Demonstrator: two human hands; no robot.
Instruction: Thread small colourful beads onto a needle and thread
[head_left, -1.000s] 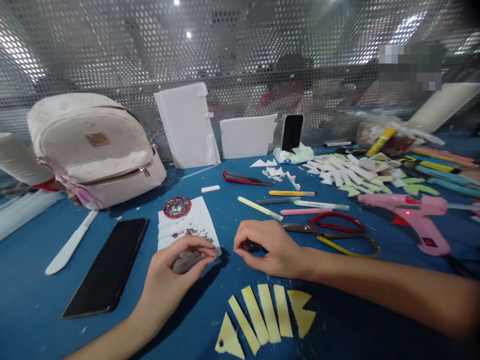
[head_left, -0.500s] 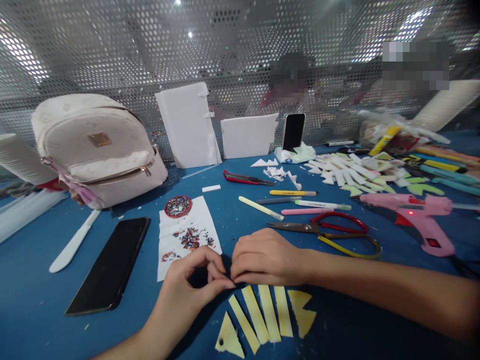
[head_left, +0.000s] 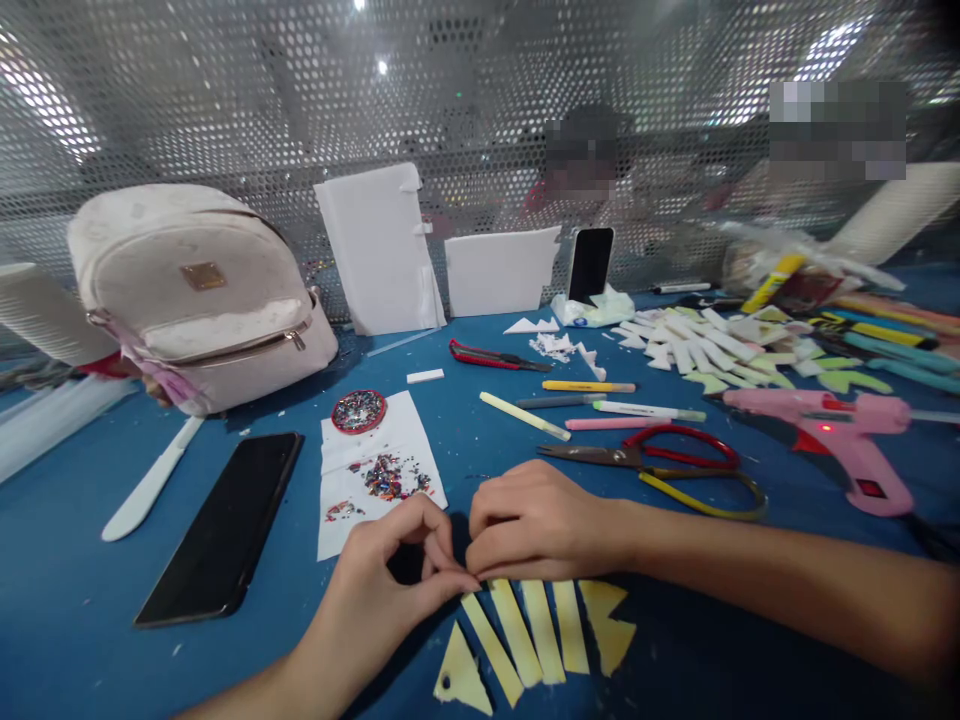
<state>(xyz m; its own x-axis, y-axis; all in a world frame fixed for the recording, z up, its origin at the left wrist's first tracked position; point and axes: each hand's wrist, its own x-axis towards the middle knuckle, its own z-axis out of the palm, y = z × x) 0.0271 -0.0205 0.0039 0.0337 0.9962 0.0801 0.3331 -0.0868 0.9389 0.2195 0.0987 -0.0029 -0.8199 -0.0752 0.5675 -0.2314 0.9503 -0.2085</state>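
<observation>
My left hand (head_left: 394, 565) is closed, thumb and index finger pinched together against the fingertips of my right hand (head_left: 536, 525). My right hand is curled shut, and anything between the meeting fingertips is hidden. Just below them lie yellow foam-like pieces set out in a fish shape. A triangular head piece (head_left: 466, 678) with a round hole is at the left. Several slanted strips (head_left: 516, 632) fan out beside it, their upper ends close to my fingers. A notched tail piece (head_left: 611, 630) is at the right.
Left are a black phone (head_left: 221, 530), white plastic knife (head_left: 154, 480) and backpack (head_left: 195, 300). Glitter bits (head_left: 390, 475) lie on white paper. Scissors (head_left: 600, 455), markers (head_left: 525, 415), a red cutter (head_left: 491, 356), a pink glue gun (head_left: 840, 430) and piled foam pieces (head_left: 697, 340) surround the right side.
Both hands have shifted very slightly down and right in the picture, still pinched together. The whole view moved a little, and the yellow pieces keep their arrangement.
</observation>
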